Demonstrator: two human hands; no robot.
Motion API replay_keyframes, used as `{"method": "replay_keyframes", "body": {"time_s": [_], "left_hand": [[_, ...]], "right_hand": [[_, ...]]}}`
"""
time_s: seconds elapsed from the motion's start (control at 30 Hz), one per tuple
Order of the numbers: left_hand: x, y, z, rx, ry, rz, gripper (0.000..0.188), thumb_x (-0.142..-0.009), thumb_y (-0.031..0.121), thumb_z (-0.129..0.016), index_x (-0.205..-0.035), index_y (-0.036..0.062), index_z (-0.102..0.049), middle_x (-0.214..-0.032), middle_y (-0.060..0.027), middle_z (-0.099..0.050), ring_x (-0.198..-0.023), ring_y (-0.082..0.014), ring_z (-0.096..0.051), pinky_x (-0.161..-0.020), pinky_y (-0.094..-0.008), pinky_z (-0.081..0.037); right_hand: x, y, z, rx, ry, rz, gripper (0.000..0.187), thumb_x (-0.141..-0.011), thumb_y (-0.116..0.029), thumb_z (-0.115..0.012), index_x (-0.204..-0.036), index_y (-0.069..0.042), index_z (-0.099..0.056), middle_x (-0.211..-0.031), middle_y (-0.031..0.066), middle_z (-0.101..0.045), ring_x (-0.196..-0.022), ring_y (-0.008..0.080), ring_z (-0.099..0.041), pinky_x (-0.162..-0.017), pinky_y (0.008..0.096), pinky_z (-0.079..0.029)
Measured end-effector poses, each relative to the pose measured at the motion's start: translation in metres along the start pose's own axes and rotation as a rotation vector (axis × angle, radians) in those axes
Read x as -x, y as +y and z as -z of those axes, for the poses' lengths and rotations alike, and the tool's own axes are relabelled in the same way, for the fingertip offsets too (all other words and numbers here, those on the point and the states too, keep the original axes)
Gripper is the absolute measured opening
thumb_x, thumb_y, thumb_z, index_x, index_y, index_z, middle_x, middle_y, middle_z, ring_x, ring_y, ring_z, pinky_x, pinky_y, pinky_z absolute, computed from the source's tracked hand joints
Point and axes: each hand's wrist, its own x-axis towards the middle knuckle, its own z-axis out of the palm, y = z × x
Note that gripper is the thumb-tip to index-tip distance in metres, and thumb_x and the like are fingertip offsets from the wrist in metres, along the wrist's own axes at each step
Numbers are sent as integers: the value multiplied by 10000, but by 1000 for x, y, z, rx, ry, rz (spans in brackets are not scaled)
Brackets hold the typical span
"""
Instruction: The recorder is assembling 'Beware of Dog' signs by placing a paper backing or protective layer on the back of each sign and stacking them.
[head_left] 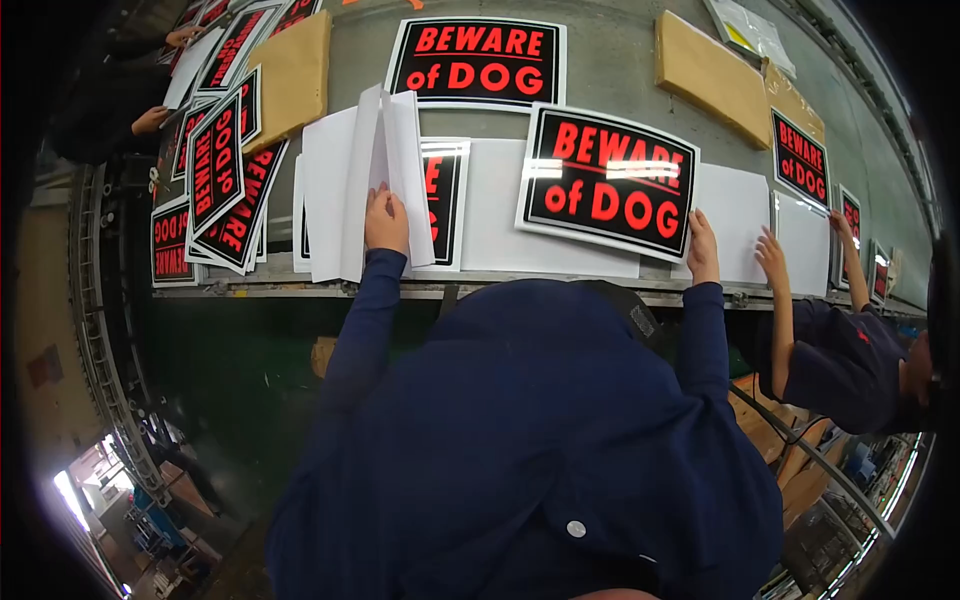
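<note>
My right hand [703, 248] grips the right edge of a black sign [545, 178] with red lettering and a white border, tilted above the table. Beneath it lie flat white sheets [490, 215]. To the left, my left hand [386, 222] is closed on white sheets [407, 150], which stand partly raised and bent; how many it holds I cannot tell. Another black sign [455, 235] lies under these sheets, mostly hidden. Beyond both hands, a similar sign [478, 88] rests flat and face up.
Overlapping signs [225, 165] are heaped at the left, beside a brown wrapped pack [300, 80]. Another brown pack [712, 75] lies at the far right. A co-worker [840, 350] reaches over the table [620, 60] on the right; another person's hands [150, 120] show far left.
</note>
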Motion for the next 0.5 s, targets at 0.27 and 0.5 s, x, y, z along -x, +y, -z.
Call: {"method": "replay_keyframes", "body": {"time_s": [0.27, 0.5], "left_hand": [[1, 17, 2, 52, 10, 73, 347, -804, 197, -585, -1115, 46, -555, -1265, -167, -515, -1228, -392, -408, -998, -424, -359], [19, 87, -35, -418, -234, -109, 960, -693, 454, -672, -1434, 161, -137, -1488, -107, -161, -1368, -354, -118, -980, -695, -173]], "right_hand": [[31, 36, -43, 235, -75, 71, 255, -898, -142, -548, -1090, 24, -573, -953, 54, -634, -869, 112, -581, -762, 233, -449], [35, 40, -68, 236, -115, 67, 238, -897, -109, -553, -1088, 33, -553, -958, 84, -653, -843, 116, -605, -760, 233, -461]]}}
